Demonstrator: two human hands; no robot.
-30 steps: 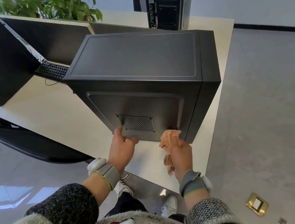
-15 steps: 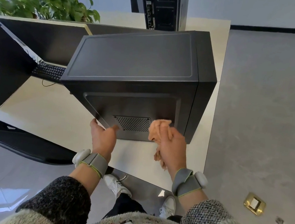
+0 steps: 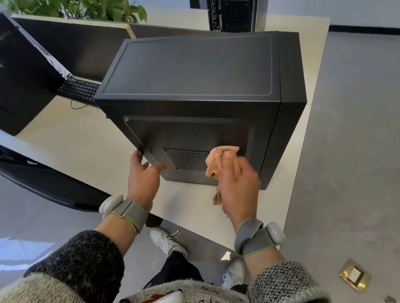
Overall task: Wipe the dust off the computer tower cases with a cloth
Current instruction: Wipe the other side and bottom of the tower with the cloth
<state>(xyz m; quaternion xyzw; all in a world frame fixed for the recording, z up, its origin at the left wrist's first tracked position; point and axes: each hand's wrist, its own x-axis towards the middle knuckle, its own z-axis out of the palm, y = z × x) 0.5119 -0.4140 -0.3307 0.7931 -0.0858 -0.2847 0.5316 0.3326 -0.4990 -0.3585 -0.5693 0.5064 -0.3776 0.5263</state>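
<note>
Two hands are being used: the cloth (image 3: 218,159) is being gripped in the right hand's (image 3: 240,186) curled fingers (image 3: 239,168) against the tower case (image 3: 192,73) on the table (image 3: 79,139), the vent grille (image 3: 183,159) lying just left of them; its corner is being pinched by the left hand (image 3: 142,178).

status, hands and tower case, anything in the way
Left hand grips tower case at its lower corner. Right hand holds cloth against it beside the vent. Nothing in the way.

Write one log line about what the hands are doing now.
step: wipe | right hand: holds cloth against tower case at vent grille | left hand: grips its lower corner | second tower: behind, untouched
</note>
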